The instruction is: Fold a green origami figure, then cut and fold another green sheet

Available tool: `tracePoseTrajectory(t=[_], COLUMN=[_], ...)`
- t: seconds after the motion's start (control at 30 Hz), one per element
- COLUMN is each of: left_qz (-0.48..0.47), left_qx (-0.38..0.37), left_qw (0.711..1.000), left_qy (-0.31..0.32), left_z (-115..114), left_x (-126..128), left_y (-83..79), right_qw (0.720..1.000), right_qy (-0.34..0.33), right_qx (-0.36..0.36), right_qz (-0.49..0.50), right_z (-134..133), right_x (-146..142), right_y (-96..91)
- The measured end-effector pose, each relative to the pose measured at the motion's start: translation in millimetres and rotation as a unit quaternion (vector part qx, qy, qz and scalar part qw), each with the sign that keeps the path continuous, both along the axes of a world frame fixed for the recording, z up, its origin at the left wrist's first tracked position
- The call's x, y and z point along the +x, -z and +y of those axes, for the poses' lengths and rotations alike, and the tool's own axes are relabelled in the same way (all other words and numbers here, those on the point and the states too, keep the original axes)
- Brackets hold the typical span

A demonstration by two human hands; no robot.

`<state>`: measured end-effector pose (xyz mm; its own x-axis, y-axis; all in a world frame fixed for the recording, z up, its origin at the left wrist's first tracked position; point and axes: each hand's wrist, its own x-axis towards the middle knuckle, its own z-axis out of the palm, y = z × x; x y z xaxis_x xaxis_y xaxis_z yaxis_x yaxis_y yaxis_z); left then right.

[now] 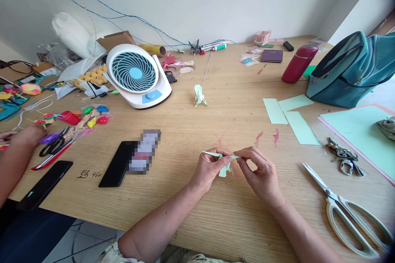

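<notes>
Between my hands, above the wooden table, is a pale green folded paper figure (224, 169). My left hand (210, 169) pinches its left and middle part between thumb and fingers. Thumb and fingertips of my right hand (258, 172) close on its thin right end. My fingers hide part of the folds. A second folded paper figure (199, 95) in the same green stands farther back on the table. Pale green paper strips (303, 127) lie to the right, beyond my right hand.
Large open scissors (342, 203) and a key bunch (344, 154) lie at right, near green sheets (358, 127). Behind stand a red bottle (299, 63), a teal bag (342, 74) and a white fan (135, 74). Phones (115, 166) lie left, beside another person's arm (23, 148).
</notes>
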<state>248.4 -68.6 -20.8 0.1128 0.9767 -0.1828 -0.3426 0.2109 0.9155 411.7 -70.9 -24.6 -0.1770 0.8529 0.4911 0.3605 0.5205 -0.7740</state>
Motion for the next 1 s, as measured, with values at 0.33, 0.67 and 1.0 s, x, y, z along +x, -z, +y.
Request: tracePoseTrajectory(t=[0.33,0.67,1.0], left_qz=[0.000,-0.029,0.069], left_qx=[-0.021,-0.024,0.041], left_qw=[1.000,0.999,0.996], left_qy=[0.018,0.030,0.034], left_z=[-1.4,-0.6,1.5], left_x=[0.3,0.5,-8.2], left_y=[-5.3,-3.3,-5.9], right_qw=[0.999,0.997,0.979], right_qy=[-0.009,-0.024,-0.011], right_qx=[0.046,0.068,-0.184], right_qz=[-0.012,-0.039,0.092], right_z=[-0.5,0.2,4.0], right_x=[0.4,6.6,4.2], right_y=[-0.5,1.9,3.5])
